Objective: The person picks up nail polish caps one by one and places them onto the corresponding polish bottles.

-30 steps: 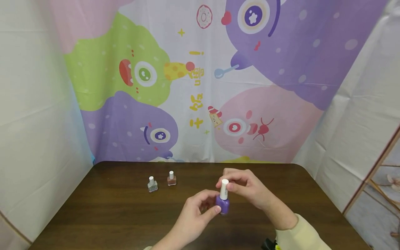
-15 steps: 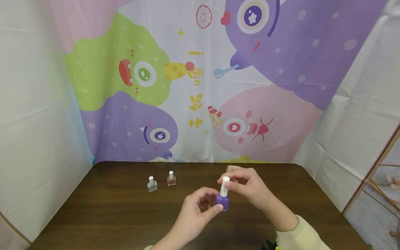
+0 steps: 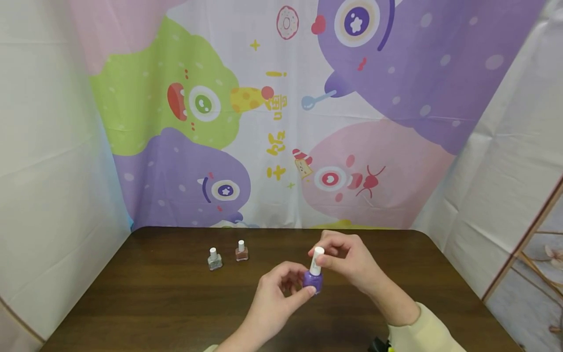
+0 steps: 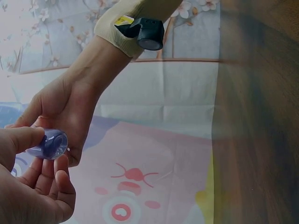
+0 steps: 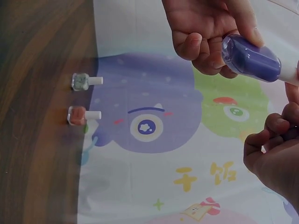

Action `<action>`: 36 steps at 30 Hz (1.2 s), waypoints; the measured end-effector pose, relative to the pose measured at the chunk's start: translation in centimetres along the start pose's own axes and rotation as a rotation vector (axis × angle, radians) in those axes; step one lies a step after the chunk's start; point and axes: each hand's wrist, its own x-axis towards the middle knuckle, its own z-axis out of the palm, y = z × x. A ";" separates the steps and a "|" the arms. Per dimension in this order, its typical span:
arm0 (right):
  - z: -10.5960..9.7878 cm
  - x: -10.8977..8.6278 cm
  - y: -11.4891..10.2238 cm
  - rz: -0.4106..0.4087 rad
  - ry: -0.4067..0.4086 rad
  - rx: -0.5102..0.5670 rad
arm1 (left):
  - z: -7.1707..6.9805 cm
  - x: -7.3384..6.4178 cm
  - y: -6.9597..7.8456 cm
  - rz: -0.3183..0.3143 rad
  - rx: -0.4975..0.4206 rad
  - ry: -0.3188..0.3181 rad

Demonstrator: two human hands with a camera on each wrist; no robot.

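A purple nail polish bottle (image 3: 313,280) with a tall white cap (image 3: 317,261) is held above the table, tilted slightly to the right. My left hand (image 3: 274,298) pinches the purple glass body between thumb and fingers. At the cap, my right hand (image 3: 352,261) grips with thumb and fingertips. The cap sits on the bottle's neck. In the left wrist view the clear base of the purple bottle (image 4: 50,144) faces the camera, its cap hidden behind the fingers. The right wrist view shows the purple body (image 5: 254,58) lying sideways, the white cap running toward the right hand (image 5: 278,154).
Two smaller nail polish bottles stand on the dark wooden table (image 3: 167,303) at back left: a silvery grey one (image 3: 214,262) and a reddish-brown one (image 3: 241,253), both white-capped. A cartoon-printed curtain (image 3: 281,117) hangs behind the table's far edge. White cloth panels flank both sides.
Both hands have risen slightly with the purple nail polish bottle, each keeping its hold. The two small bottles have stayed in place.
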 end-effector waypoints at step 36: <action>-0.5 -0.1 0.3 0.044 -0.126 0.102 | -0.2 0.1 -0.3 -0.035 -0.044 -0.046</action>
